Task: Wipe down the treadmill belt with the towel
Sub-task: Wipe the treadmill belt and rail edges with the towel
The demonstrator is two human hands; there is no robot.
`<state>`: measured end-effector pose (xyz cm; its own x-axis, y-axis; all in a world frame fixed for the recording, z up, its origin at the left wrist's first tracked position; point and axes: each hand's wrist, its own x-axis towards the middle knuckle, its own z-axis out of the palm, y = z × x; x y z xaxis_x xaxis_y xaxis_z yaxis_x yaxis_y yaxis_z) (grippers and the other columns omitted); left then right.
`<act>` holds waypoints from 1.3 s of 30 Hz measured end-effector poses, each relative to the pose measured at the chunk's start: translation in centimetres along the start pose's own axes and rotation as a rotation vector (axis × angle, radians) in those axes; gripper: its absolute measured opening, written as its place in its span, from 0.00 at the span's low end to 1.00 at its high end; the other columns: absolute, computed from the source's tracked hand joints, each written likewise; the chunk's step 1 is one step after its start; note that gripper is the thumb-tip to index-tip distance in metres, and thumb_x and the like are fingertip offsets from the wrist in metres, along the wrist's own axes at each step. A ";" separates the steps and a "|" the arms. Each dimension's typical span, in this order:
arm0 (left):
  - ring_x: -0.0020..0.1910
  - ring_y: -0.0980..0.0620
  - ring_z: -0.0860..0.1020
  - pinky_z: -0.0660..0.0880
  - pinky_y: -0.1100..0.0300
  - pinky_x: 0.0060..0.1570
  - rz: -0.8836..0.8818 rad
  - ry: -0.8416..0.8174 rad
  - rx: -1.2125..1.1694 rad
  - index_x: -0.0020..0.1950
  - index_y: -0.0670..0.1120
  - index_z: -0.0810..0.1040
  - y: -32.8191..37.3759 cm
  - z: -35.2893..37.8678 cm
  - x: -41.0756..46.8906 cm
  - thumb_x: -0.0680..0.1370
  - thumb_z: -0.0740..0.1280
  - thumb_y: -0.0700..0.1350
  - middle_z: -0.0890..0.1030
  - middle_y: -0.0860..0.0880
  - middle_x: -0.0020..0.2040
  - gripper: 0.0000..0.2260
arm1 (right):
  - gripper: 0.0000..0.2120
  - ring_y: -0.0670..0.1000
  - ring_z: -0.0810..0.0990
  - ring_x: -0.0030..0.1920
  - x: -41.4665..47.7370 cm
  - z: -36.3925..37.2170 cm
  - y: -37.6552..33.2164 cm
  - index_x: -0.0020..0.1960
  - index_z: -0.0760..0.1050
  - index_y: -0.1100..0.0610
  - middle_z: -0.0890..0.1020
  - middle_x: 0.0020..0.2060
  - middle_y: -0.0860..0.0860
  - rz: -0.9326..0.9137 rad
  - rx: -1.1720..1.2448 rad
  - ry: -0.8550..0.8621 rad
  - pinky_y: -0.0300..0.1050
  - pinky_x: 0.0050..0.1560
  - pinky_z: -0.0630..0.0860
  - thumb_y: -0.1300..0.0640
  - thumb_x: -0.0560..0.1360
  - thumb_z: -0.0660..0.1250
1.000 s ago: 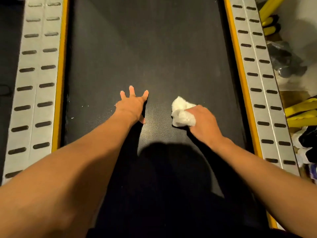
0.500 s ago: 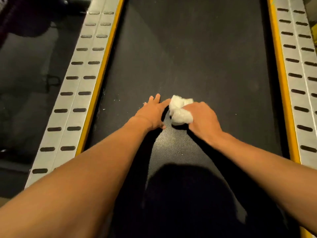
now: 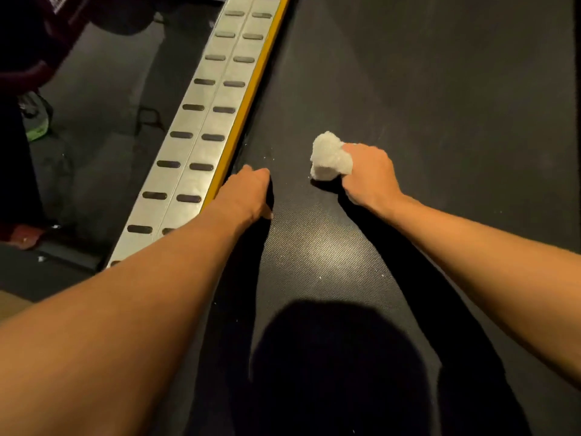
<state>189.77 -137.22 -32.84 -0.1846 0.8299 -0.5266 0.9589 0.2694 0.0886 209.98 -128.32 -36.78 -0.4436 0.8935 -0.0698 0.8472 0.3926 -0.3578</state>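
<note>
The black treadmill belt (image 3: 440,105) fills most of the head view. My right hand (image 3: 372,176) grips a bunched white towel (image 3: 328,158) and presses it onto the belt near the middle. My left hand (image 3: 246,191) rests on the belt at its left edge, beside the yellow strip. Its fingers are curled under and it holds nothing. The two hands are a short way apart, the towel between them.
A silver side rail (image 3: 195,136) with dark slots and a yellow edge strip (image 3: 248,105) runs along the belt's left side. Dark floor lies to the left, with a green-soled shoe (image 3: 36,121) on it. My head's shadow (image 3: 333,357) falls on the near belt.
Both hands and the towel have shifted left across the belt, towards the left rail. My left hand, flat with spread fingers before, now has its fingers curled. The view has swung left.
</note>
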 end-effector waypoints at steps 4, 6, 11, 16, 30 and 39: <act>0.62 0.37 0.73 0.72 0.47 0.58 0.030 0.018 -0.013 0.71 0.44 0.66 -0.5 -0.2 -0.4 0.67 0.78 0.51 0.71 0.39 0.65 0.37 | 0.19 0.50 0.77 0.45 -7.2 0.4 -3.2 0.52 0.75 0.43 0.79 0.42 0.43 -0.386 0.079 -0.358 0.42 0.40 0.74 0.61 0.66 0.66; 0.62 0.39 0.73 0.72 0.48 0.59 0.050 0.014 -0.019 0.72 0.45 0.66 -0.9 -0.2 -0.6 0.69 0.77 0.52 0.71 0.40 0.65 0.36 | 0.19 0.46 0.76 0.46 -8.6 -1.2 -3.9 0.53 0.77 0.42 0.80 0.44 0.41 -0.476 0.080 -0.473 0.39 0.40 0.71 0.61 0.67 0.66; 0.66 0.39 0.71 0.69 0.49 0.64 0.098 -0.006 -0.030 0.73 0.45 0.66 -1.4 -1.0 -0.8 0.69 0.77 0.49 0.71 0.39 0.68 0.36 | 0.13 0.61 0.78 0.50 -0.6 -1.8 -2.1 0.51 0.77 0.52 0.82 0.46 0.52 -0.183 -0.002 -0.005 0.44 0.42 0.63 0.60 0.67 0.62; 0.69 0.38 0.68 0.68 0.48 0.67 0.135 -0.028 0.032 0.75 0.46 0.63 -1.8 -1.3 -1.1 0.73 0.74 0.45 0.64 0.37 0.74 0.34 | 0.20 0.59 0.79 0.48 -3.0 1.9 -3.5 0.55 0.74 0.45 0.81 0.46 0.51 -0.256 -0.048 -0.163 0.46 0.43 0.74 0.57 0.64 0.61; 0.74 0.38 0.60 0.52 0.39 0.73 0.225 0.341 0.413 0.69 0.44 0.70 -5.5 -1.8 -0.2 0.76 0.69 0.50 0.67 0.39 0.72 0.24 | 0.07 0.60 0.77 0.42 3.7 0.1 -4.5 0.36 0.66 0.50 0.76 0.37 0.49 -0.062 0.095 -0.002 0.45 0.36 0.65 0.61 0.65 0.61; 0.72 0.41 0.62 0.71 0.43 0.62 0.087 0.166 0.112 0.67 0.44 0.72 -6.2 -1.1 0.4 0.70 0.76 0.47 0.55 0.42 0.76 0.27 | 0.11 0.52 0.71 0.41 2.7 0.8 -8.0 0.51 0.71 0.55 0.76 0.42 0.48 -0.047 0.296 -0.040 0.42 0.38 0.62 0.63 0.69 0.62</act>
<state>183.48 -138.02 -32.66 -0.1238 0.9193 -0.3735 0.9891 0.1446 0.0281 201.71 -129.21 -34.88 -0.4963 0.8643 -0.0815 0.7063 0.3474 -0.6168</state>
